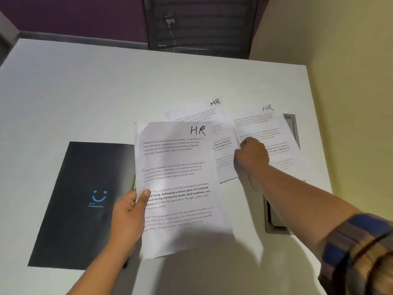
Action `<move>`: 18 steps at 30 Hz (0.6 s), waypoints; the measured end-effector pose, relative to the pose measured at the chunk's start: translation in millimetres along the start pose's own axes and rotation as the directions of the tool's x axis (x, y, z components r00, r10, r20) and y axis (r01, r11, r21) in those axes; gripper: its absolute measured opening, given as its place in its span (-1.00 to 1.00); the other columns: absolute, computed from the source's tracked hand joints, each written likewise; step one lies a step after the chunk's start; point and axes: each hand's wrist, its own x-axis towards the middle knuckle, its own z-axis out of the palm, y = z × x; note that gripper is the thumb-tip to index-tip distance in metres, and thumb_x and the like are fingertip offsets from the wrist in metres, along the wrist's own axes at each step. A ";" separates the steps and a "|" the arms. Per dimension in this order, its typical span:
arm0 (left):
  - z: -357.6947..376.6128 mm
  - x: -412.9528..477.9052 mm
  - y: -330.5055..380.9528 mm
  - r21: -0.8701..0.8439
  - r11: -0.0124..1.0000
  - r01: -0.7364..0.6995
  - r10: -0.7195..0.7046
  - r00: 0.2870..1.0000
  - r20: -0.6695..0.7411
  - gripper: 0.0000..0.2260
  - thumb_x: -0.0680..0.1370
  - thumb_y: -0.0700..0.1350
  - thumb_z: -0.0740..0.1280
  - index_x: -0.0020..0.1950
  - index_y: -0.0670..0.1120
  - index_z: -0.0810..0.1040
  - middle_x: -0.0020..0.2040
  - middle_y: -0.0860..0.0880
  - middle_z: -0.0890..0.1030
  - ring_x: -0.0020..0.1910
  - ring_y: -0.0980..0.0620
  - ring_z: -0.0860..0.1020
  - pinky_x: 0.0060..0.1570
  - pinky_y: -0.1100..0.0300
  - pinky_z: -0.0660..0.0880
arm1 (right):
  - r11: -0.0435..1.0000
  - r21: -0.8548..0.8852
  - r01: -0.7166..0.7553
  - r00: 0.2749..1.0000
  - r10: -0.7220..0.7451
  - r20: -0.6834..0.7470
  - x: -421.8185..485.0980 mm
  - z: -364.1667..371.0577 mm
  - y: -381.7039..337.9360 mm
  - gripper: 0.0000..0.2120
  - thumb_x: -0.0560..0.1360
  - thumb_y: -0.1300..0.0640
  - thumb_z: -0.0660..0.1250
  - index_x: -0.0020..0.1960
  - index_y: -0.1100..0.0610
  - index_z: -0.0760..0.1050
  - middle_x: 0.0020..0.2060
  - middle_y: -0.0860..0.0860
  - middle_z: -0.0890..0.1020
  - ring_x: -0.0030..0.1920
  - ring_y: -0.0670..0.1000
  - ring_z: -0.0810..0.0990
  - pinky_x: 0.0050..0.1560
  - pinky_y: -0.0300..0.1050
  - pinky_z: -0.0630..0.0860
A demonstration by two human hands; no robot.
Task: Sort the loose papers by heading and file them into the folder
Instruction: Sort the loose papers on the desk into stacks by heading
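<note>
Pinches the held HR sheet (180, 177) by its left edge in the left hand (127, 216), thumb on top, centre frame. Sets the right hand (252, 154), fingers curled, on the left edge of the far-right HR sheet (276, 133), long axis up-frame; cannot tell whether pinched. Leaves the third HR sheet (214, 116) between. Has the black folder (85, 188) closed, lower left, nearest the left hand; contents hidden.

Left hand (128, 211), right hand (252, 155): fingers curled.

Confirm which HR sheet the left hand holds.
The nearest sheet, pinched by the left hand; the middle sheet and right sheet lie on the table.
</note>
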 end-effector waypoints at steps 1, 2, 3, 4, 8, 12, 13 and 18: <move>0.5 3.1 -3.3 0.001 1.000 0.009 -0.009 1.000 -0.004 -0.84 0.62 -0.15 0.29 0.00 -0.04 0.68 -0.11 -0.10 0.74 -0.10 -0.16 0.70 0.01 -0.17 0.60 | 0.998 0.059 -0.005 1.000 0.003 0.026 4.0 0.4 0.4 -0.89 0.45 0.15 0.36 -0.05 0.15 0.57 -0.10 0.08 0.66 -0.04 0.16 0.63 -0.04 -0.03 0.60; 1.8 5.5 -5.9 -0.007 1.000 0.019 -0.019 1.000 -0.008 -0.84 0.62 -0.16 0.28 0.01 -0.05 0.68 -0.11 -0.10 0.74 -0.10 -0.16 0.70 0.00 -0.17 0.60 | 0.992 0.126 -0.008 0.999 0.002 0.050 7.4 -0.7 2.5 -0.97 0.43 0.19 0.35 -0.17 0.15 0.55 -0.19 0.05 0.64 -0.12 0.13 0.63 -0.14 -0.11 0.57; 4.2 7.5 -7.6 -0.017 1.000 0.027 -0.027 1.000 -0.011 -0.83 0.62 -0.17 0.28 0.02 -0.06 0.67 -0.11 -0.10 0.74 -0.11 -0.15 0.70 -0.03 -0.13 0.62 | 0.981 0.193 -0.026 0.998 0.016 0.055 10.8 -3.6 5.3 -0.90 0.42 0.21 0.35 -0.27 0.13 0.49 -0.29 0.02 0.60 -0.20 0.09 0.60 -0.23 -0.18 0.50; 6.7 9.3 -8.3 -0.031 0.999 0.033 -0.033 0.999 -0.009 -0.83 0.62 -0.18 0.27 0.03 -0.06 0.67 -0.12 -0.10 0.74 -0.13 -0.12 0.70 -0.08 -0.06 0.64 | 0.964 0.261 -0.047 0.998 0.035 0.052 12.8 -8.7 9.0 -0.83 0.40 0.22 0.36 -0.33 0.11 0.44 -0.36 0.00 0.55 -0.27 0.06 0.55 -0.28 -0.21 0.43; 17.3 16.0 -14.0 -0.028 0.999 0.034 -0.033 0.999 0.026 -0.83 0.62 -0.19 0.27 0.07 -0.12 0.66 -0.10 -0.10 0.74 -0.17 -0.04 0.70 -0.19 0.10 0.65 | 0.905 0.406 -0.126 0.992 0.121 0.040 14.6 -39.3 44.0 -0.62 0.40 0.24 0.40 -0.44 0.06 0.25 -0.46 -0.01 0.36 -0.42 0.01 0.34 -0.32 -0.21 0.27; 24.7 19.8 -19.6 -0.018 0.999 0.042 -0.041 0.998 0.053 -0.84 0.62 -0.19 0.27 0.04 -0.14 0.66 -0.12 -0.10 0.74 -0.22 0.00 0.69 -0.29 0.23 0.61 | 0.905 0.373 -0.207 0.978 0.203 0.052 19.3 -73.9 92.0 -0.73 0.43 0.24 0.40 -0.36 0.11 0.37 -0.39 0.03 0.43 -0.38 0.03 0.38 -0.31 -0.23 0.30; 26.4 20.5 -19.2 -0.021 0.999 0.041 -0.040 0.998 0.055 -0.84 0.62 -0.19 0.27 0.04 -0.14 0.66 -0.13 -0.09 0.74 -0.23 0.02 0.69 -0.29 0.24 0.61 | 0.913 0.333 -0.237 0.971 0.233 0.054 21.0 -81.8 100.5 -0.78 0.42 0.26 0.38 -0.33 0.13 0.40 -0.39 0.05 0.44 -0.39 0.04 0.38 -0.32 -0.24 0.30; 34.9 19.9 -20.0 -0.035 0.997 0.065 -0.063 0.995 0.080 -0.84 0.62 -0.17 0.27 0.07 -0.11 0.65 -0.12 -0.10 0.74 -0.16 -0.08 0.71 -0.18 0.07 0.65 | 0.950 0.090 -0.297 0.954 0.292 0.073 32.2 -93.7 124.8 -0.82 0.32 0.18 0.46 -0.31 0.22 0.48 -0.37 0.10 0.55 -0.30 0.13 0.54 -0.33 -0.15 0.38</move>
